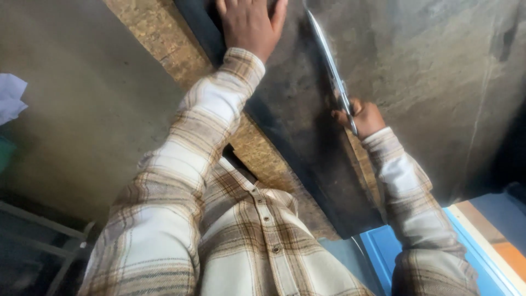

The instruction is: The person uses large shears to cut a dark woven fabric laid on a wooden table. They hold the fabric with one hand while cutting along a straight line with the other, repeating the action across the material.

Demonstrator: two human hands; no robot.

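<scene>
My left hand [249, 24] presses flat, fingers apart, on a dark sheet of material [298, 109] that lies over a particle-board table [159, 33]. My right hand [364, 118] grips the handles of long metal shears [329, 60]. Their blades run up and away along a cut in the sheet, between the dark strip and the wider grey part [422, 71]. Both arms wear a cream and brown checked shirt.
The board's edge [268, 159] runs diagonally toward my body. A concrete floor [71, 120] lies to the left, with a white cloth [11, 98] at the left border and a metal frame [44, 235] at lower left. A blue panel [383, 252] sits at lower right.
</scene>
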